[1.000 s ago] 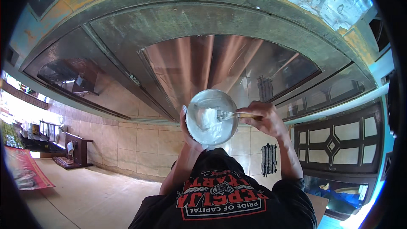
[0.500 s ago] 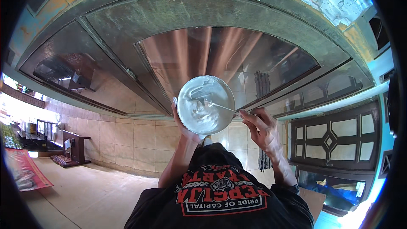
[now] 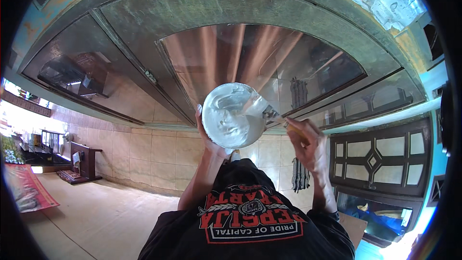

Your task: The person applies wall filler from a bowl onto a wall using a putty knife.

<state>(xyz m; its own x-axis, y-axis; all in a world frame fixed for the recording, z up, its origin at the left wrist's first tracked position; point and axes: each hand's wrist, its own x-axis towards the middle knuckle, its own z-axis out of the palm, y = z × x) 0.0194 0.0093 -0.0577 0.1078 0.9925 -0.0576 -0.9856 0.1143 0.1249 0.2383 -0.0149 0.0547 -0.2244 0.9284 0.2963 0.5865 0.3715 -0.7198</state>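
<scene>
A round tub (image 3: pixel 206 130) of white putty (image 3: pixel 231 115) is held up in front of my chest, its open top facing me. My left hand (image 3: pixel 208 137) grips it from the left side and below, thumb at the rim and most fingers hidden behind it. In my right hand (image 3: pixel 309 147) is a putty knife (image 3: pixel 270 112) with a flat, wide blade, gripped at its handle. The blade lies over the tub's right edge and is smeared in places. I cannot tell whether it touches the putty.
A dark wooden door or window frame (image 3: pixel 168 12) with glass (image 3: pixel 260 53) stands right before me. A dark panelled door (image 3: pixel 380 159) is at the right. To the left are a wooden stand (image 3: pixel 86 161) and a red sheet (image 3: pixel 31 188) on the tiled floor (image 3: pixel 110 212).
The putty knife has turned from edge-on to showing its flat blade, and has shifted up and right from the tub's middle to its edge. My right hand moved slightly right.
</scene>
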